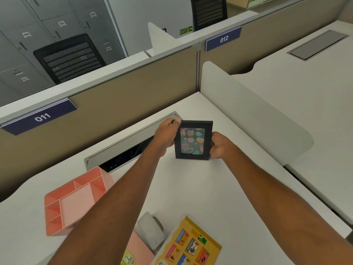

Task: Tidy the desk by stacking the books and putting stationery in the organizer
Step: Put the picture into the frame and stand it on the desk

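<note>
Organizer (pixel 75 204), pink with several compartments, is sitting at the near left of the white desk (pixel 191 188). It is partly hidden by the person's left forearm, and nothing is showing in the compartments I can see. Two books are lying at the near edge, a yellow book (pixel 191 243) and a pink book (pixel 137 245) just beside it. They are not stacked, and a grey object (pixel 150 230) I can't identify is resting on the pink one. Both hands are busy further back. The left hand (pixel 165 137) is pinching the left edge of a black picture frame (pixel 193 140) near its top corner, and the right hand (pixel 219 145) is curling round its lower right edge. The frame is standing upright, picture facing the person, close in front of the grey cable tray (pixel 129 136). Whether its base is touching the desk, can't tell. Looks like a side step, setting the frame up at the back before the real tidying. Next move probably calls for letting go without tipping the frame, then reaching back to the near edge for the books.
</note>
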Available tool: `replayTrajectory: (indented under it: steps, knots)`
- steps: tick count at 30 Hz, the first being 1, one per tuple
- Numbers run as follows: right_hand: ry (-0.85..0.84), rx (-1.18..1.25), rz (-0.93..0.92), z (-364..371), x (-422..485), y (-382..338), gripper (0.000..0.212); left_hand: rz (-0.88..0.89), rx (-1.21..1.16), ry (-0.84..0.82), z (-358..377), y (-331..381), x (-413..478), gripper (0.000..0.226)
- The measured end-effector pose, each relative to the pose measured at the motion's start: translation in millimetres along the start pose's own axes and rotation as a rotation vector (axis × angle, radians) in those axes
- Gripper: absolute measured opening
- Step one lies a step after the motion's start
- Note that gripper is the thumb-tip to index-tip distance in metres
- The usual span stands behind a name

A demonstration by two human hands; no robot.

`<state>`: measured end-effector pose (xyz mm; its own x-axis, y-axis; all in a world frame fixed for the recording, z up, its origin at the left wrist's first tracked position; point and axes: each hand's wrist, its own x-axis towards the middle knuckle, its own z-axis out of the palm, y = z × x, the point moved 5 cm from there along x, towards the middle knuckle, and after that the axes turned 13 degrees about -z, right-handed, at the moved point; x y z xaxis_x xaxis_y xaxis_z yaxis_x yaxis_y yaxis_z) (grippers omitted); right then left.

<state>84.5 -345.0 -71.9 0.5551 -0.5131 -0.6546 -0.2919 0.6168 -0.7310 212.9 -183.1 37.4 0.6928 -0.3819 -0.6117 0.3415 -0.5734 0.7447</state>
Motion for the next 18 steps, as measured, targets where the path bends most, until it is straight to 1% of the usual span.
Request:
replayTrajectory:
  steps: [14, 18]
  knots:
    - [-0.043, 0.039, 0.009, 4, -3, 0, 0.04, -0.031, -0.026, -0.008, 5, 3, 13, 0.026]
    - [-0.061, 0.053, -0.002, 5, -4, 0, 0.038, -0.011, -0.014, -0.005, 5, 5, 10, 0.028]
